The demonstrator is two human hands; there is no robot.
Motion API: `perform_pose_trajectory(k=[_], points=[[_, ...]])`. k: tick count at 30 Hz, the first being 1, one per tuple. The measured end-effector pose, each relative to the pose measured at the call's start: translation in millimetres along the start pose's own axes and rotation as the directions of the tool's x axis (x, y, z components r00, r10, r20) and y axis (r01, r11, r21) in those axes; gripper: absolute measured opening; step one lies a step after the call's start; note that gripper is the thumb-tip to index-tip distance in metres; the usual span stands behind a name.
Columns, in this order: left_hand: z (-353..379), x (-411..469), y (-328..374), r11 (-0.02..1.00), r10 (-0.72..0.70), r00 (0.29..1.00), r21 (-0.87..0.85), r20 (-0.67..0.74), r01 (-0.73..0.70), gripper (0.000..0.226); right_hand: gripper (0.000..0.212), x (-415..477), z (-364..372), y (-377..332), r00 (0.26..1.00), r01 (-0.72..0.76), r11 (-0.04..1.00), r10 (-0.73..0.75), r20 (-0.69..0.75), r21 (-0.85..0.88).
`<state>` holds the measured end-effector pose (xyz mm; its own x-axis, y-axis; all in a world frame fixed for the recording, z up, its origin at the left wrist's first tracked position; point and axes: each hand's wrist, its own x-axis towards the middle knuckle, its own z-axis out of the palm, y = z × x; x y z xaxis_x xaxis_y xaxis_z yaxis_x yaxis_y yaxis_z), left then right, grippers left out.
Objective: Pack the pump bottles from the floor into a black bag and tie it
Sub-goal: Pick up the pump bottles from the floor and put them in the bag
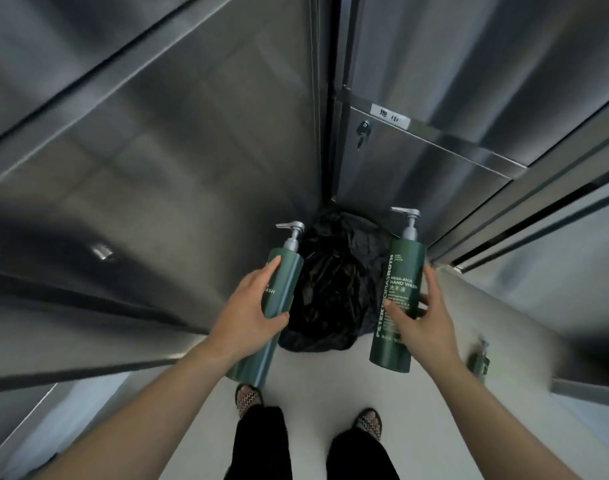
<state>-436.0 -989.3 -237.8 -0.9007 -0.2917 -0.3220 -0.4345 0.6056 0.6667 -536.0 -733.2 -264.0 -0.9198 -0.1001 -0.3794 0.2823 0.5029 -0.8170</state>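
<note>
While each hand gripped one bottle, left hand [247,306] on left bottle [279,296], right hand [424,317] on right bottle [398,299], over the crumpled bag [334,282], its mouth looked shut; bottles could miss. Another bottle [480,362] sat on the floor [313,375].

A green pump bottle [279,299] is gripped in the left hand [251,306], and a second green bottle labelled "HAND WASH" [398,296] is gripped in the right hand [422,320], both held pump-up above a crumpled black bag [334,282]. The bag is seen lying on the pale floor [310,372] in the corner formed by stainless-steel cabinets [192,133]. A third bottle [480,362] is seen blurred near the floor's right edge.
</note>
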Motion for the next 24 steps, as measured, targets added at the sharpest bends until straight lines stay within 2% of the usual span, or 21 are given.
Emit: perform_pose_trajectory(k=[5, 9, 15, 19, 24], points=[[43, 93, -66, 0.997, 0.071, 0.996, 0.033, 0.052, -0.072, 0.092, 0.089, 58, 71, 61, 0.999, -0.021, 1.0, 0.022, -0.026, 0.022], [100, 153, -142, 0.987, 0.126, 0.99, 0.096, 0.06, -0.131, 0.093, 0.085, 104, 147, 138, 1.0, -0.012, 1.0, 0.012, -0.028, 0.003], [211, 214, -255, 0.989, 0.111, 0.989, 0.087, 0.096, -0.119, 0.092, 0.085, 171, 234, 264, 0.998, 0.048, 0.998, -0.049, -0.028, -0.049], [286, 252, -301, 0.984, 0.146, 0.983, 0.087, 0.107, -0.156, 0.091, 0.082, 223, 260, 333, 0.991, 0.13, 0.989, -0.129, 0.026, -0.072], [358, 298, -328, 0.964, 0.25, 0.965, 0.07, 0.084, -0.256, 0.09, 0.081, 272, 247, 395, 0.97, 0.232, 0.956, -0.24, -0.027, -0.181]])
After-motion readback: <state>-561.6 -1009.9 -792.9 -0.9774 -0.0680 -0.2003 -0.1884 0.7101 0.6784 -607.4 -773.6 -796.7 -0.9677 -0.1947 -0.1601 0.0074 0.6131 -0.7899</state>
